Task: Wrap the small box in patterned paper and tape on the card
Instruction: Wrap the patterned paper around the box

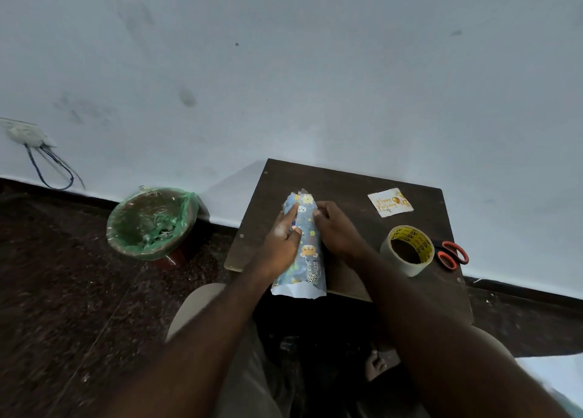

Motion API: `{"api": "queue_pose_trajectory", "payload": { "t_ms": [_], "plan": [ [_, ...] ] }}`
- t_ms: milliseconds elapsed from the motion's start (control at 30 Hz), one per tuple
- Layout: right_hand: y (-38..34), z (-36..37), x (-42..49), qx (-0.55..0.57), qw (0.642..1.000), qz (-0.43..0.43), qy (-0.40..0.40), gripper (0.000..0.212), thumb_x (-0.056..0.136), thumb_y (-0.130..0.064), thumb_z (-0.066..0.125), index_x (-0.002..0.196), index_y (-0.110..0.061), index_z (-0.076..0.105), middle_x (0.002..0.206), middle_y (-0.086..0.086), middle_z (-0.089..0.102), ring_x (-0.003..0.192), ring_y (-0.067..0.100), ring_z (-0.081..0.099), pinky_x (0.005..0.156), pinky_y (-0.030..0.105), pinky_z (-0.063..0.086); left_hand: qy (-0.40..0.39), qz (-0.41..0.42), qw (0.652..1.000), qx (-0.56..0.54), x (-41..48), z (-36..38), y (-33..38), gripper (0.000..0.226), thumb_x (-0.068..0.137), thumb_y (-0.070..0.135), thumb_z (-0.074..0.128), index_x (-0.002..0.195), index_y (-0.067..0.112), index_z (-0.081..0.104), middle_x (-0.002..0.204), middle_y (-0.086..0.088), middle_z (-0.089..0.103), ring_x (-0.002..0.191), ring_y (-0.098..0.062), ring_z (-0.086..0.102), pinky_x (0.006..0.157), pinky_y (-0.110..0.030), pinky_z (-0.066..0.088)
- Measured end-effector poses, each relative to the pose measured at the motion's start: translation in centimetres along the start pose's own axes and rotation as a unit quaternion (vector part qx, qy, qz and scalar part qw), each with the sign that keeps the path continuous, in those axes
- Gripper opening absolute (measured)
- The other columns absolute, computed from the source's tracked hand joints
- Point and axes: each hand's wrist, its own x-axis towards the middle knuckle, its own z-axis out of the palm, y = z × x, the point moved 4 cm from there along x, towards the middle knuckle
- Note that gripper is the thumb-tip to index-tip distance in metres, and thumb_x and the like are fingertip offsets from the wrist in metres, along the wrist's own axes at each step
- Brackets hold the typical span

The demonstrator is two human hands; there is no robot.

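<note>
The patterned paper (307,253) is the reference item. It lies lengthwise on the dark table (347,181), near the middle of the top, and is wrapped as a tube round the box, which is hidden inside. The near end of the paper shows its white underside and overhangs the near edge of the table. The far end is open and crumpled.

The left hand (282,238) rests on the left side of the paper. The hand is flat, fingers straight and pointing along the top face, gripping nothing.

The right hand (336,228) is against the right side of the paper. Its fingers are curled inward and touch the paper. Whether they pinch the paper cannot be told.

Items to the right of the paper, all on the table:
- Card (390,202): far right, face up, apart from the paper.
- Tape roll (407,250): right, nearer than the card.
- Scissors (451,255): just beyond the tape roll, orange handles.

Left of the paper, on the floor: a bin (151,222) with a green liner.
</note>
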Motion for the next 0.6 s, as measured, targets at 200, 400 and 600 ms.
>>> {"api": "queue_pose_trajectory", "payload": {
  "t_ms": [200,400,600],
  "plan": [
    [-1.6,-0.4,4.6,-0.006,0.996,-0.003,-0.091,0.029,0.102,-0.01,0.044,0.122,0.001,0.062,0.113,0.012,0.063,0.099,0.019,0.058,0.08,0.026,0.05,0.028,0.065,0.994,0.081,-0.4,-0.1,0.7,0.056,0.101,0.007,0.043,0.148,0.037,0.041,0.161,-0.002,0.027,0.146,-0.016,0.03,0.12,-0.034,0.028],
    [-2.0,-0.3,6.7,-0.057,0.981,0.108,-0.147,0.055,0.099,-0.062,0.036,0.09,-0.017,0.066,0.09,0.004,0.066,0.084,0.021,0.061,0.071,0.033,0.048,0.031,0.057,0.994,0.089,-0.1,0.0,0.4,0.04,0.102,0.009,0.041,0.132,0.023,0.064,0.152,-0.008,0.037,0.135,-0.021,0.044,0.113,-0.034,0.039],
    [-2.1,-3.2,8.8,-0.087,0.995,0.035,0.044,0.071,0.1,-0.062,0.031,0.061,-0.012,0.063,0.069,0.007,0.066,0.07,0.022,0.062,0.079,0.036,0.05,0.026,0.066,0.996,0.051,-0.2,0.1,0.0,0.029,0.102,0.024,0.052,0.129,0.028,0.064,0.143,-0.005,0.045,0.126,-0.02,0.053,0.103,-0.035,0.05]
  ]
}}
